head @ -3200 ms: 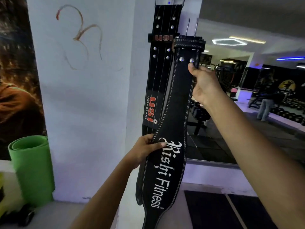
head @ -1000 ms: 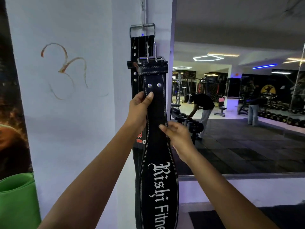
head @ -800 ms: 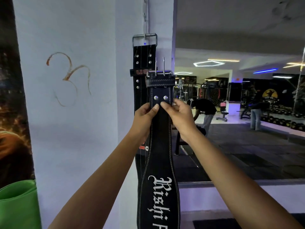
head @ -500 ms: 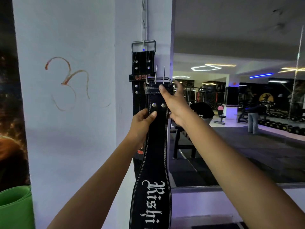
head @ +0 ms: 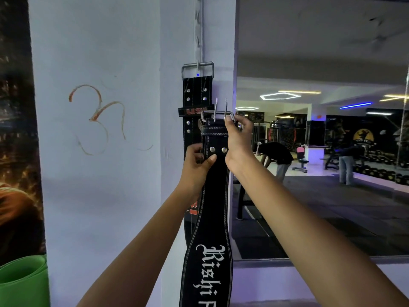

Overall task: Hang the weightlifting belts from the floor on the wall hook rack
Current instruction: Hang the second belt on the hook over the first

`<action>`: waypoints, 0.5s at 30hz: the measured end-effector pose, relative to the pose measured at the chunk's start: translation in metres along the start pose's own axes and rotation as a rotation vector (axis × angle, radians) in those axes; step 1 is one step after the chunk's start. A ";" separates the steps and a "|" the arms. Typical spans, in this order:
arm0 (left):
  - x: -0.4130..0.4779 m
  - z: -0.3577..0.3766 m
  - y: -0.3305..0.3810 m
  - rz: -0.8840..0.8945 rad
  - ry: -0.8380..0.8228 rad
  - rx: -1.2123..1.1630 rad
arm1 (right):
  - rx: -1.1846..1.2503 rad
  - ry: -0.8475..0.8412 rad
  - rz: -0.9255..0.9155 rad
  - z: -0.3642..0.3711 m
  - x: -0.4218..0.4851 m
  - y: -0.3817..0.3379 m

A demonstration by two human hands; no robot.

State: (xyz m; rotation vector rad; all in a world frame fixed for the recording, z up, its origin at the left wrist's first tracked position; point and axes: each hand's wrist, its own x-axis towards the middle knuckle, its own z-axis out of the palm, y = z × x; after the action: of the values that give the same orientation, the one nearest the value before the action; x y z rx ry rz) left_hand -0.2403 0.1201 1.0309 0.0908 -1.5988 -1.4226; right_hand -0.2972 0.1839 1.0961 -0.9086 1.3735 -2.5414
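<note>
A black belt with white stitching and "Rishi Fitness" lettering (head: 215, 196) hangs lengthwise in front of me. My left hand (head: 197, 162) pinches its left edge just below the two rivets. My right hand (head: 238, 138) grips the right end of its steel buckle (head: 218, 114), whose two prongs point up. Behind it a second black belt with red "USI" marks (head: 194, 98) hangs by its buckle from a hook (head: 197, 64) of the vertical wall hook rack (head: 199, 29) on the white pillar.
A wall mirror (head: 321, 151) right of the pillar reflects the gym, dumbbell racks and people. A rolled green mat (head: 22, 282) stands at lower left beside a dark poster (head: 15, 129). An orange symbol (head: 97, 116) marks the white wall.
My right hand has climbed from the strap up to the buckle. My left hand keeps its pinch below the rivets. The belt sits a little higher against the hanging belt.
</note>
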 end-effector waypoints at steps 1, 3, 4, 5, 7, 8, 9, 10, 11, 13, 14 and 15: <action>0.003 0.003 0.005 0.005 0.038 -0.066 | 0.014 0.013 -0.013 0.001 0.000 0.003; 0.011 0.008 0.018 0.009 0.074 -0.194 | 0.025 0.036 -0.044 0.003 -0.003 0.006; 0.015 0.009 0.024 -0.004 0.076 -0.233 | 0.028 0.051 -0.064 0.003 -0.005 0.007; 0.019 0.010 0.030 -0.027 0.080 -0.265 | 0.019 0.058 -0.079 0.004 -0.006 0.008; 0.025 0.009 0.036 -0.064 0.105 -0.310 | 0.002 0.051 -0.085 0.007 -0.007 0.009; 0.027 0.009 0.038 -0.062 0.117 -0.319 | 0.004 0.035 -0.080 0.009 -0.009 0.009; 0.029 0.007 0.041 -0.053 0.120 -0.328 | -0.002 0.017 -0.072 0.010 -0.009 0.009; 0.032 0.006 0.043 -0.050 0.116 -0.339 | -0.015 0.006 -0.066 0.012 -0.009 0.009; 0.034 0.004 0.046 -0.058 0.103 -0.354 | -0.028 0.000 -0.062 0.013 -0.009 0.008; 0.040 0.001 0.053 -0.078 0.090 -0.352 | -0.040 0.035 -0.078 0.016 -0.005 0.003; 0.044 0.000 0.056 -0.073 0.097 -0.335 | -0.049 0.056 -0.094 0.019 -0.002 0.000; 0.048 -0.001 0.059 -0.054 0.112 -0.319 | -0.056 0.069 -0.109 0.022 0.001 -0.002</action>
State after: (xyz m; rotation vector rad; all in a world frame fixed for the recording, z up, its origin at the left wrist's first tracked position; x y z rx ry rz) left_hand -0.2356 0.1090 1.1063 0.0259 -1.2713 -1.6674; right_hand -0.2856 0.1684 1.1072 -0.9382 1.4605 -2.6496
